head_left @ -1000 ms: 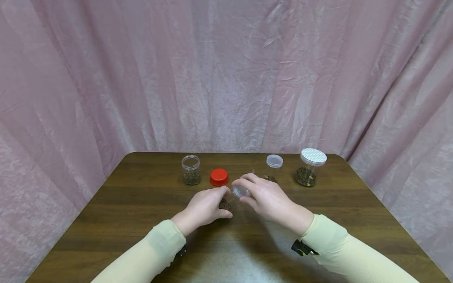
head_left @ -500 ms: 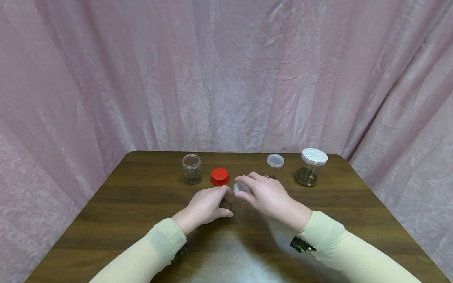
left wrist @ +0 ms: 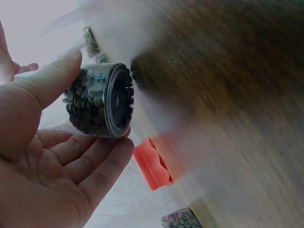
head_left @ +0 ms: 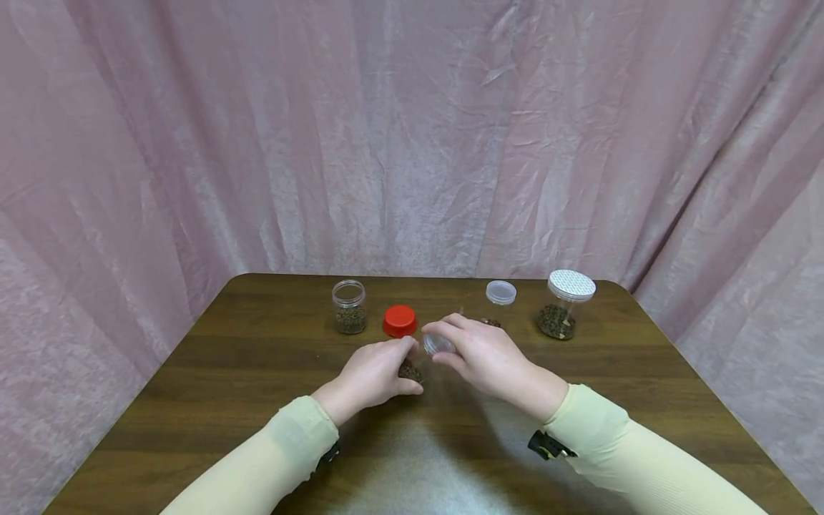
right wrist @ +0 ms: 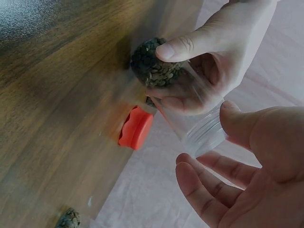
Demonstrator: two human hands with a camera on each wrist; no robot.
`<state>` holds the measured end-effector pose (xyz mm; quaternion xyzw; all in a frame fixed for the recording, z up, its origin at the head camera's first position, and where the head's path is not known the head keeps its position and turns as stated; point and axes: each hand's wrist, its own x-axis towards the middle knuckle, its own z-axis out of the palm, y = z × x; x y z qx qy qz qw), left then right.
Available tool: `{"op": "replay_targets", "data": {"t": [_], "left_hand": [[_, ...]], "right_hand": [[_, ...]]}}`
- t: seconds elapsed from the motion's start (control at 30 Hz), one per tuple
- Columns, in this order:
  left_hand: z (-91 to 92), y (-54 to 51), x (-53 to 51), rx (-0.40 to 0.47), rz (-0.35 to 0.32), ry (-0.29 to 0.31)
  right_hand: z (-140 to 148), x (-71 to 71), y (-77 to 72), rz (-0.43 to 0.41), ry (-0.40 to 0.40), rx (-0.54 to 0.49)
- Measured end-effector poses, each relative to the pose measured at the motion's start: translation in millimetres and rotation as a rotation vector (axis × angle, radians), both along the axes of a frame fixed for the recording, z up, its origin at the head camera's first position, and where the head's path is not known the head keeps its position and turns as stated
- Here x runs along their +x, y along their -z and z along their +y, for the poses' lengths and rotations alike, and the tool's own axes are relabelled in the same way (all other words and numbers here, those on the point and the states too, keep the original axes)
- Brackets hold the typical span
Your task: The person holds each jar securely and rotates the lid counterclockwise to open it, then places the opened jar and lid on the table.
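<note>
A clear jar with dark pellets at its bottom [head_left: 410,371] is gripped by the left hand [head_left: 372,373], thumb on one side and fingers round the other. In the left wrist view the pellets [left wrist: 86,107] lie near the jar's base, close to the left hand [left wrist: 61,156]. At the jar's clear ribbed top [head_left: 439,345], the right hand [head_left: 484,357] holds the rim between thumb and fingers. The right wrist view shows the ribbed top [right wrist: 205,135] between thumb and fingertips of the right hand [right wrist: 251,166], the left hand [right wrist: 223,52] lower on the jar.
Behind the hands, a red lid [head_left: 400,321] lies on the wooden table [head_left: 212,400]. An open jar of pellets [head_left: 350,318] stands left of it. To the right are a clear-lidded jar [head_left: 501,292], partly hidden, and a larger jar with a white patterned lid [head_left: 571,285].
The right hand's fingers and thumb have shifted slightly about the jar's top. The left hand keeps its grip in nearly the same place.
</note>
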<state>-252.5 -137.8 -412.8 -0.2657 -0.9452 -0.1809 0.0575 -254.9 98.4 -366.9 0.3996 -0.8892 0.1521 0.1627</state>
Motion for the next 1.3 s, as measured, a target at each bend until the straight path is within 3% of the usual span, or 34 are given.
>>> {"op": "replay_targets", "data": {"t": [0.83,1.13,1.3], "left_hand": [[-0.4,-1.1,0.0,0.008,-0.006,-0.012],[0.2,0.1,1.3,0.015,0.01,0.005],[-0.6,0.8,-0.2,0.015,0.002,0.0]], "right_hand": [[0.9,-1.5,-0.5,-0.013,-0.047,-0.02],[-6.6,-1.2,-1.2,0.014,0.124,-0.006],[-9.4,-2.3,1.6,0.005,0.151,0.032]]}}
